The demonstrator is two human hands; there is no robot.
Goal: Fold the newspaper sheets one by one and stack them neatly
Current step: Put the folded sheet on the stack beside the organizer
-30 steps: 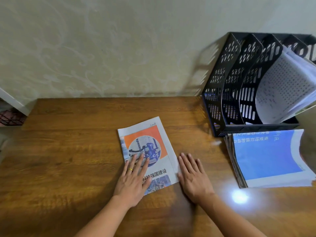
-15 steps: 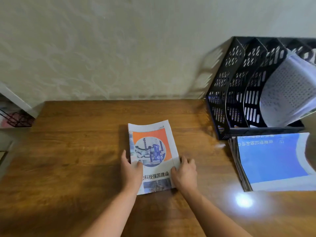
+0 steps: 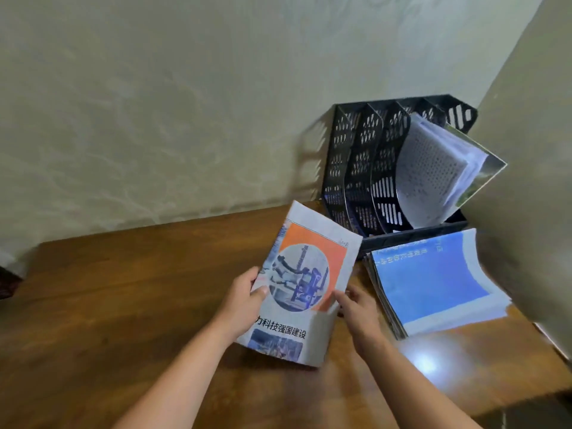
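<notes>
Single head-worn view, wide-angle, looking forward and down from above the near edge of the wooden table (image 3: 108, 305). Faces the pale wall (image 3: 154, 103) and the right corner. Frame tilts, so the table edge slopes up rightward. Forearms enter from the bottom, close under the lens. No second view to compare.
</notes>
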